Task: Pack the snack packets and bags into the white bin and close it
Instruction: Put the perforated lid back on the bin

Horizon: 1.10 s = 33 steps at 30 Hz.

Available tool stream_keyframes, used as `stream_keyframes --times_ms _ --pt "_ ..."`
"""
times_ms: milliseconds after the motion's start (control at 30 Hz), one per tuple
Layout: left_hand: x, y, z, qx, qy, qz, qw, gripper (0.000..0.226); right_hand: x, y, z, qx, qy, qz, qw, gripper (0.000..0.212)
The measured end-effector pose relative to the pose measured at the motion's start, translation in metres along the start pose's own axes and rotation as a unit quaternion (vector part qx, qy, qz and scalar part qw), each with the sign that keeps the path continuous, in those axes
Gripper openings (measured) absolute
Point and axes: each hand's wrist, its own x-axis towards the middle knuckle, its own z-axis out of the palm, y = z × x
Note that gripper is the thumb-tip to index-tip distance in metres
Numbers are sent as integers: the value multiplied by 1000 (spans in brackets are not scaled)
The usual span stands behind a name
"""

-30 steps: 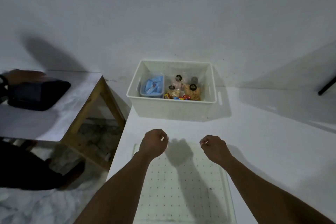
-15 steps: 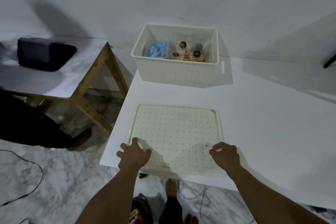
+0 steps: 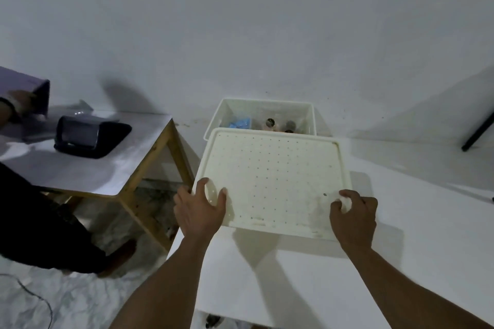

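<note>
The left hand (image 3: 199, 211) and right hand (image 3: 352, 218) each grip a near corner of the lid (image 3: 272, 176), held above the counter (image 3: 401, 222), its far edge overlapping the white bin (image 3: 267, 101) just beyond them. Gripped only there, it may tilt, land skewed, and catch the bin's rim or the snack packets (image 3: 270, 123) inside.

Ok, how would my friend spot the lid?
Start at the big white table; the open white bin sits at its far end by the wall. Just in front of it, the left hand and right hand hold up a flat cream lid. It alone is a flat panel dotted with small holes.
</note>
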Motion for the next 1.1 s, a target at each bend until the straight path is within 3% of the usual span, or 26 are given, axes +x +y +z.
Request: stream_keyframes --times_ms 267,600,867,1100 --pt "123 34 19 11 -38 9 999 61 103 -66 46 -32 -33 -4 999 22" --pt "240 53 84 30 -83 26 996 58 196 -85 146 -111 -31 9 993 24" --pt "266 64 112 30 -88 58 994 57 227 -74 191 -270 -3 -72 960 40" --pt "257 73 115 30 -149 61 987 60 234 -71 175 -198 -56 -27 978 39"
